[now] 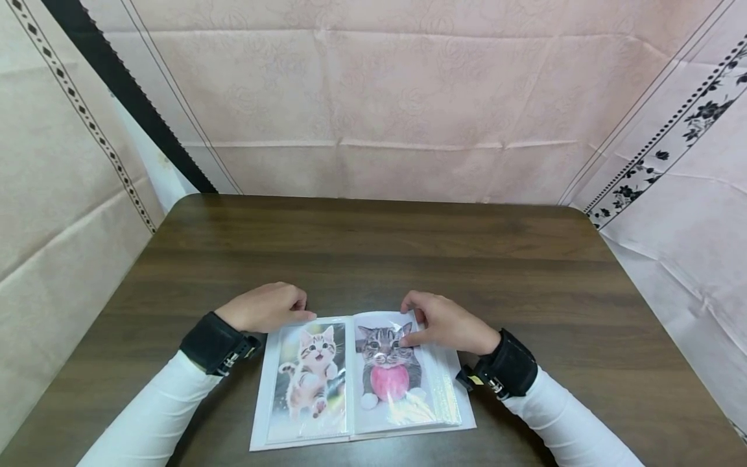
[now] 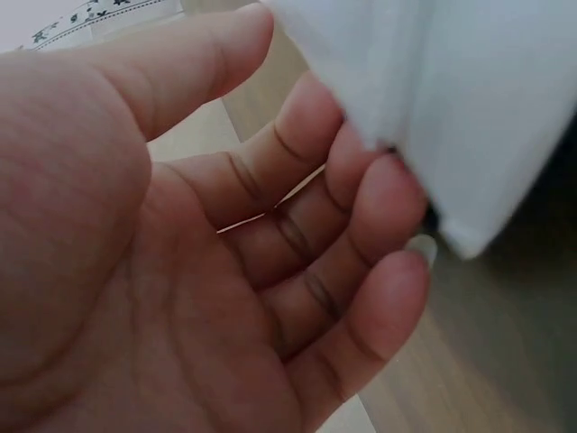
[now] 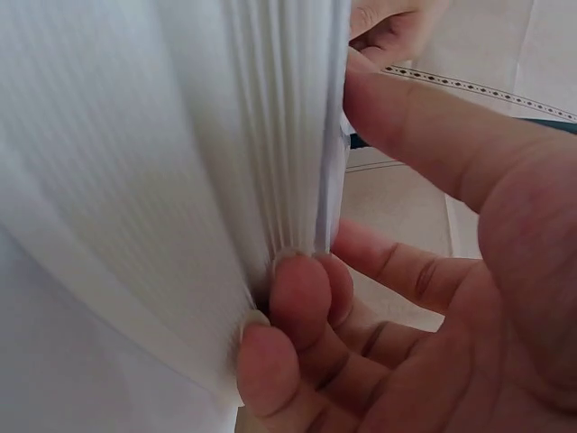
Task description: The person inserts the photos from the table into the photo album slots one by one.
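Note:
An open photo album (image 1: 260,415) with clear sleeves lies near the table's front edge. Its left page shows a striped kitten photo (image 1: 309,379), its right page a grey cat photo with a pink heart (image 1: 390,383). My left hand (image 1: 267,307) holds the album's top left edge; in the left wrist view its thumb and curled fingers meet the white corner (image 2: 460,207). At the top of the right page, my right hand (image 1: 448,324) pinches the leaves, thumb over the cat photo. Its fingertips (image 3: 302,302) press the edges of the stacked pages (image 3: 279,117) in the right wrist view.
The brown wooden table (image 1: 373,253) stretches beyond the album and to both sides. Pale patterned cloth (image 1: 373,97) hangs behind its far edge, with more cloth at left and right. Black bands (image 1: 519,366) with cameras wrap both wrists over white sleeves.

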Demonstrator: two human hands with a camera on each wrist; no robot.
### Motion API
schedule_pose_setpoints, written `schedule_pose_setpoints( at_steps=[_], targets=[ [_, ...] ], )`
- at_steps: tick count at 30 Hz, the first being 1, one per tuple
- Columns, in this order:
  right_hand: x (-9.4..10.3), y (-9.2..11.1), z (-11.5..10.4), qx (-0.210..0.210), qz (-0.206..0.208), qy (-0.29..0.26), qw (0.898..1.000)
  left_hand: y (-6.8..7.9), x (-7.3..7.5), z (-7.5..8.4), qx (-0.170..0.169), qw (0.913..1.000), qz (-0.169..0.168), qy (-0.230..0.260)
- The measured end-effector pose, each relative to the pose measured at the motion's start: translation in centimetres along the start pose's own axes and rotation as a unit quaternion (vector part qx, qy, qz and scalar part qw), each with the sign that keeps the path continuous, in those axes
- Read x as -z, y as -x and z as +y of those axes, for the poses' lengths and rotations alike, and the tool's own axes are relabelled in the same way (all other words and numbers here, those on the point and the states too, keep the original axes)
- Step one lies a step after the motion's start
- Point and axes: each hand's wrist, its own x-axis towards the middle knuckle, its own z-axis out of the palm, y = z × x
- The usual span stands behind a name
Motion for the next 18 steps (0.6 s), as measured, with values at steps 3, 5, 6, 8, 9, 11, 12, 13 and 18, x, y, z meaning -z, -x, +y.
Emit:
schedule_pose_setpoints(
  at_steps=[3,5,6,8,9,11,12,13,18],
  targets=[
    [-0.1,0.0,0.0,0.0,0.005,0.005,1.0,0.0,0.1,-0.1,0.004,1.0,-0.003,-0.003],
    [-0.1,0.0,0.0,-0.001,0.006,0.007,1.0,0.0,0.2,-0.1,0.003,1.0,-0.005,-0.004],
    [-0.1,0.0,0.0,-0.001,0.006,0.006,1.0,0.0,0.3,-0.1,0.004,1.0,-0.006,-0.004],
    [-0.1,0.1,0.0,-0.003,0.006,0.002,1.0,0.1,0.5,-0.1,0.0,1.0,-0.006,0.0],
    [-0.1,0.1,0.0,-0.003,0.006,0.0,1.0,0.1,0.5,-0.1,-0.003,1.0,-0.006,0.003],
    [-0.2,0.1,0.0,-0.009,0.005,-0.002,1.0,0.2,0.7,-0.2,-0.009,0.9999,-0.006,0.01],
    [-0.2,0.1,0.0,-0.015,0.005,0.0,1.0,0.2,0.7,-0.2,-0.012,0.9998,-0.007,0.014],
    [-0.3,0.1,0.0,-0.022,0.005,0.002,1.0,0.3,0.8,-0.3,-0.018,0.9996,-0.007,0.02],
    [-0.3,0.0,0.0,-0.061,0.004,0.028,0.998,0.6,1.5,-0.5,-0.061,0.9967,-0.015,0.052]
  ],
)
